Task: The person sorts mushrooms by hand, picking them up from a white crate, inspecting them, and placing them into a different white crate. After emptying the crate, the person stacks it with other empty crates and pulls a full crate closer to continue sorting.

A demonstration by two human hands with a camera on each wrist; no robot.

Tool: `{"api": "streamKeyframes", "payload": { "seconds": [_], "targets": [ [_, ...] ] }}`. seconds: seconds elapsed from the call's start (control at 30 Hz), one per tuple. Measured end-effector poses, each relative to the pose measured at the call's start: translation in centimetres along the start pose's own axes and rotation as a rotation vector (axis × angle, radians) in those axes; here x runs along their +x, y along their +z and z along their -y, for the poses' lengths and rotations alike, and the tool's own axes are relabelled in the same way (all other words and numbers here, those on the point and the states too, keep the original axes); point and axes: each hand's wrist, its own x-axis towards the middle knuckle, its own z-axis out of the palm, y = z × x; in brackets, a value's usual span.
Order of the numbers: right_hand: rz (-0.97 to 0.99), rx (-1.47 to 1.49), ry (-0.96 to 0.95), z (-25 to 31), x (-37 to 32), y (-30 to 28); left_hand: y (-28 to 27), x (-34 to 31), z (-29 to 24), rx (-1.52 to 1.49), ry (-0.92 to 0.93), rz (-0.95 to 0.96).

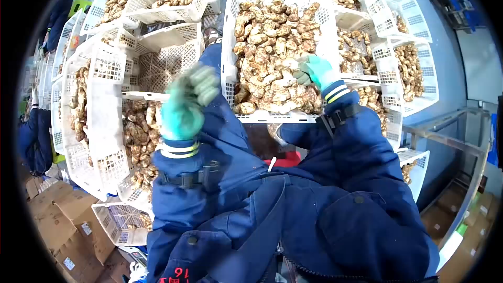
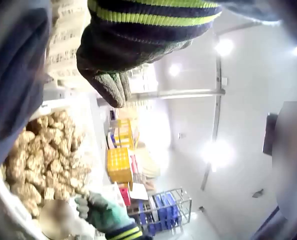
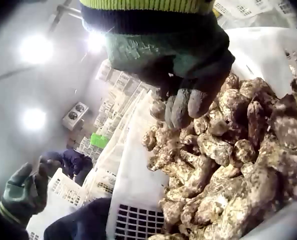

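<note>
A large white crate (image 1: 226, 47) full of brown-and-cream mushrooms (image 1: 272, 47) stands in front of the lap. My right hand (image 1: 316, 71), in a green glove with greyish fingers, is at its right side. In the right wrist view its fingers curl down round a small mushroom (image 3: 158, 109) over the heap. My left hand (image 1: 188, 102), gloved alike and blurred, is raised left of the crate, above the left leg and near a crate with a bare bottom (image 1: 162, 68). Its fingers lie close together in the left wrist view; I cannot tell whether they hold anything.
More white crates with mushrooms stand close on the left (image 1: 139, 136) and right (image 1: 359, 47). Cardboard boxes (image 1: 68, 220) are stacked at the lower left. A metal rail (image 1: 450, 141) runs along the right. Another person (image 1: 36, 136) works at the far left.
</note>
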Motion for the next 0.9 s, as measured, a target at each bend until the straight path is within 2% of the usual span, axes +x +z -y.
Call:
{"api": "streamKeyframes", "payload": {
  "seconds": [0.03,0.1,0.13,0.17,0.23,0.27,0.37,0.43,0.53,0.57,0.67,0.8,0.83,0.9],
  "targets": [
    [0.029,0.156,0.006,-0.9,0.2,-0.6,1.1,-0.8,2.5,0.268,-0.024,-0.356],
    [0.038,0.056,-0.007,-0.2,-1.4,-0.1,0.3,0.0,6.6,0.222,-0.164,-0.327],
    [0.15,0.034,-0.047,-1.8,-0.3,-1.3,-0.5,0.1,8.6,0.21,-0.226,-0.345],
    [-0.005,0.022,0.038,-2.5,0.4,-1.2,-1.2,-0.1,10.3,0.224,-0.281,-0.421],
    [-0.234,-0.748,-0.228,-2.1,-0.3,-0.5,-1.9,-0.8,11.6,0.231,-0.271,-0.416],
    [-0.207,-1.019,-0.066,0.8,-2.2,0.9,-2.1,-1.0,12.1,0.24,-0.265,-0.457],
    [-0.146,-1.311,-0.5,-2.9,0.0,0.5,-3.0,-1.1,12.7,0.217,-0.258,-0.52],
    [-0.168,-1.374,-0.624,-1.9,0.6,2.5,-3.6,-1.0,13.0,0.199,-0.268,-0.514],
    [0.115,-1.54,-0.37,0.5,3.3,4.2,-4.2,-1.1,12.9,0.2,-0.272,-0.486],
    [0.096,-1.57,-0.224,0.9,3.7,4.9,-4.1,-1.1,12.7,0.192,-0.271,-0.486],
    [0.04,-1.679,-0.211,-0.6,4.9,5.5,-4.3,-1.1,12.8,0.165,-0.253,-0.489],
    [0.068,-1.506,-0.146,-0.6,5.6,4.8,-4.4,-0.9,12.3,0.135,-0.293,-0.525],
    [0.125,-1.198,-0.085,0.5,4.3,4.3,-4.4,-1.0,12.2,0.144,-0.269,-0.5],
    [0.14,-0.75,-0.106,1.8,1.5,3.7,-4.2,-1.2,12.0,0.156,-0.215,-0.446]
  ]
}}
